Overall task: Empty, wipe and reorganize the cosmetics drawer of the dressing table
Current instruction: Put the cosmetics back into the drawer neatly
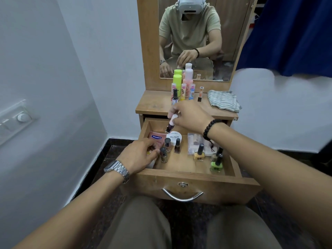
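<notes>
My right hand (pixel 190 115) pinches a small dark bottle with a white cap (pixel 171 124) by its cap, and the bottle hangs tilted over the back of the open wooden drawer (pixel 188 175). My left hand (pixel 139 155) is down in the left side of the drawer with its fingers curled at a pink tube with a blue label (pixel 156 139); I cannot tell if it has a good hold yet. I am holding the bottle only by the top, so it could slip and drop onto the round white nail polish tub (pixel 173 137) just under it. The little nail polish bottles stand close together. A grey-capped one (pixel 163 155) is right beside my left fingers, and a dark brown one (pixel 177 146) is near it. If I pull the tube out fast, I think I could knock them over like skittles. The yellow bottle (pixel 199 153) and the green bottle (pixel 216 165) stand on the right, well away from my hands. The wooden surface (pixel 154 104) above already holds a bunch of tall bottles (pixel 181 85), so a bump there could tip them too. The striped cloth (pixel 223 100) lies on the right of it, not used for wiping yet. Lots of things are still in the drawer.
</notes>
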The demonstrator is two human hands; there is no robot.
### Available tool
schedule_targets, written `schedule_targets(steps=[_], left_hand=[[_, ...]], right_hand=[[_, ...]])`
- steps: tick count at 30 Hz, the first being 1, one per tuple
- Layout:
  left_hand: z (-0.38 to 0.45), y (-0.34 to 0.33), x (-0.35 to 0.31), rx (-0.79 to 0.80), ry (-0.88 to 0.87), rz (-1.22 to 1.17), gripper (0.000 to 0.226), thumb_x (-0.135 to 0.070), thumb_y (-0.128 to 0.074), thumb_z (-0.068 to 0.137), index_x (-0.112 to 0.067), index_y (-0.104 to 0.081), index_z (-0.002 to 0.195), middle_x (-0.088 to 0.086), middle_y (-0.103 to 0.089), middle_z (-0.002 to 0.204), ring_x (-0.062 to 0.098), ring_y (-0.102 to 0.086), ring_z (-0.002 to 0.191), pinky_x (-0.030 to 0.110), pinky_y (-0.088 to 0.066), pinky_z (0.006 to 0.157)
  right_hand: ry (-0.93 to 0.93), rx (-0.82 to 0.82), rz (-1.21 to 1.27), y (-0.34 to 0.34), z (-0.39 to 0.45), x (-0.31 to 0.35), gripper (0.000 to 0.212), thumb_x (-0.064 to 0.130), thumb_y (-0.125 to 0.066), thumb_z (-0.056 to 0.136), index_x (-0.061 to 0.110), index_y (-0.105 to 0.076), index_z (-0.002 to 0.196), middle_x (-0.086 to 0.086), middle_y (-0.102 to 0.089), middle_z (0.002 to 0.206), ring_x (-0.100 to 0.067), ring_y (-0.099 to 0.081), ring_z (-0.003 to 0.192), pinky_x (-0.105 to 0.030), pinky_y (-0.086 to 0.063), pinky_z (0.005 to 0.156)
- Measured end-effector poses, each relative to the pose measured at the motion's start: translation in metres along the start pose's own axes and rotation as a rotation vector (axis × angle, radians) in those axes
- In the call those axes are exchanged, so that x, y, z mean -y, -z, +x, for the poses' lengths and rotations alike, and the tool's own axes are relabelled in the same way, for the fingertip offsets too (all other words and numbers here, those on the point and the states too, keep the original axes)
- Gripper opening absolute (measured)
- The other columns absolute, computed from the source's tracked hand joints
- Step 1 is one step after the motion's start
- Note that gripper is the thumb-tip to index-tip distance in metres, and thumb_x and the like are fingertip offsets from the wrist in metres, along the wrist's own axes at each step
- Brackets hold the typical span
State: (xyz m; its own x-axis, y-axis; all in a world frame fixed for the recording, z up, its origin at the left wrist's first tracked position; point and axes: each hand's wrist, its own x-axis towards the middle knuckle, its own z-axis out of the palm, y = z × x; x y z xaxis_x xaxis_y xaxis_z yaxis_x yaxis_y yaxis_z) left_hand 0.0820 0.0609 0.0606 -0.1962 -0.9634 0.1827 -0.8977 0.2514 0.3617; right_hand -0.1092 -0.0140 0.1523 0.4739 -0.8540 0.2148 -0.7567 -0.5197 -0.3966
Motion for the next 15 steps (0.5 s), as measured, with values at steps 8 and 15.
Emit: schedule_targets(steps=[8,15], left_hand=[[0.0,0.001,-0.003,0.022,0.015,0.017,0.022,-0.041,-0.054,0.09,-0.024,-0.065,0.099,-0.007,-0.066,0.098,0.011,-0.059,0.083,0.033,-0.051,0.071],[0.0,0.001,-0.004,0.027,0.014,0.015,0.02,-0.04,-0.054,0.091,-0.026,-0.065,0.101,-0.008,-0.066,0.104,0.009,-0.058,0.085,0.024,-0.047,0.069]], right_hand=[[-0.072,0.191,-0.101,-0.038,-0.03,-0.007,0.02,0.007,-0.061,0.083,0.024,-0.069,0.09,0.001,-0.066,0.1,-0.018,-0.061,0.09,-0.027,-0.049,0.07],[-0.111,0.311,-0.194,-0.057,-0.036,-0.008,0.029,-0.001,-0.053,0.088,0.02,-0.069,0.099,-0.007,-0.062,0.109,-0.028,-0.062,0.093,-0.025,-0.044,0.066]])
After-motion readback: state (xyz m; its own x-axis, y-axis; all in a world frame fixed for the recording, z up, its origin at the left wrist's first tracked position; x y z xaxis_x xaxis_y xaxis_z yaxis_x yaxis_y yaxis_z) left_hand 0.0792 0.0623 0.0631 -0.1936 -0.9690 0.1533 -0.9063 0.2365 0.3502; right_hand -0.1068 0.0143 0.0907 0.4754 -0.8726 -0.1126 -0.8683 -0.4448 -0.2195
